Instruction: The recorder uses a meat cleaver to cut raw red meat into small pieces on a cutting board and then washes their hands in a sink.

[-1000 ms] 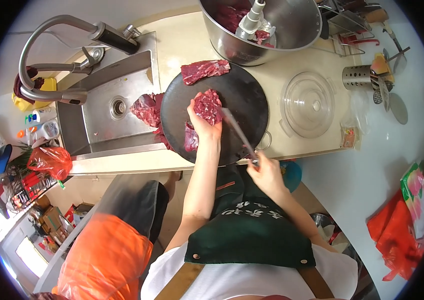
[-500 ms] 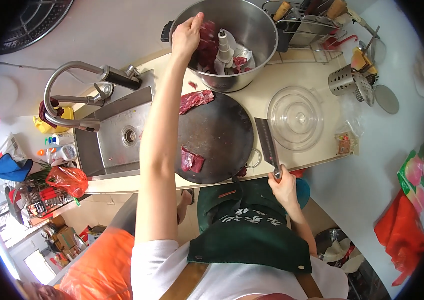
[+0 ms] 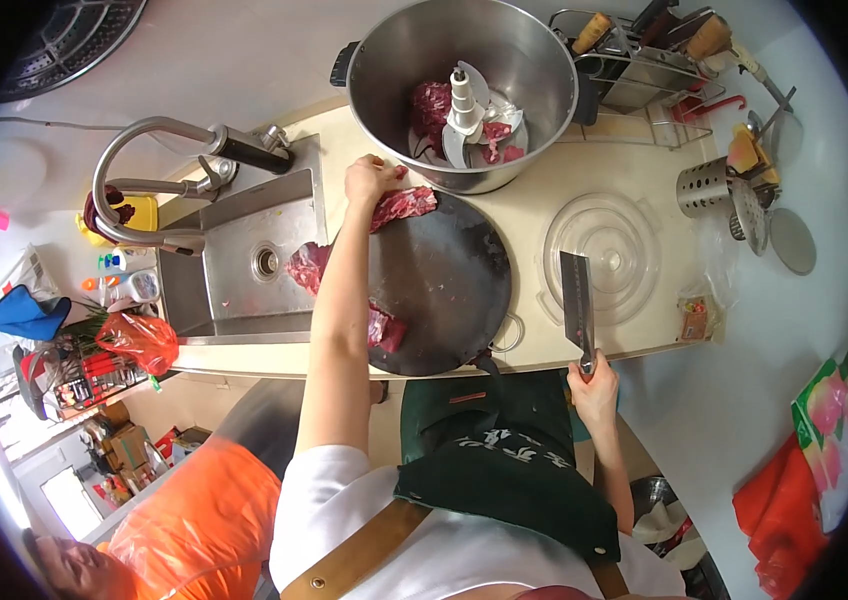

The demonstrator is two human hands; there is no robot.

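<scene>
My left hand (image 3: 372,180) is closed at the far left edge of the round dark cutting board (image 3: 444,285), with a small scrap of red meat (image 3: 401,172) at its fingertips. Just beside it, a strip of raw meat (image 3: 406,206) lies on the board's far edge. Another chunk of meat (image 3: 385,330) is at the near left, and one more piece (image 3: 308,266) shows left of my forearm. In my right hand (image 3: 596,390) is a cleaver (image 3: 577,305), its blade pointing away over the counter. Beyond the board stands a steel pot (image 3: 374,130) with a bladed shaft (image 3: 464,112) and meat pieces (image 3: 431,108) inside.
A clear round lid (image 3: 602,258) lies right of the board. The sink (image 3: 234,325) with its faucet (image 3: 104,190) is at left. A knife rack (image 3: 644,75) and a perforated utensil holder (image 3: 701,190) stand at far right. A person in orange (image 3: 199,510) is at lower left.
My left hand has left the pot, where it held meat, and come back to the counter by the board. The cleaver has shifted right, over the clear lid's edge.
</scene>
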